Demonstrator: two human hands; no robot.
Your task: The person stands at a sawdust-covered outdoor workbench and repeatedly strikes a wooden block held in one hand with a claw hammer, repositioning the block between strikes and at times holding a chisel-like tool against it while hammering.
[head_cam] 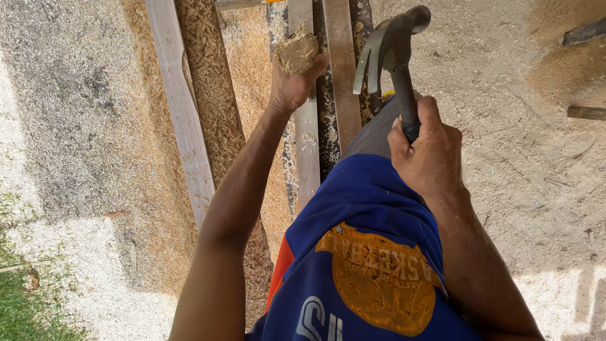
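You hold a hammer (392, 47) with a dark grey, nearly black head and handle. Your shorts (366, 265) are strong blue with an orange side stripe, a golden-orange round print and white letters. The planks (183, 120) are pale grey (weathered), the sawdust (252, 69) light yellow-tan, the grass (22, 309) green.

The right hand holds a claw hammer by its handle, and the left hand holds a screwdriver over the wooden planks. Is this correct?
Not quite. In the head view the left hand holds a clump of sawdust, not a screwdriver, over the wooden planks. The right hand does hold the claw hammer by its handle.
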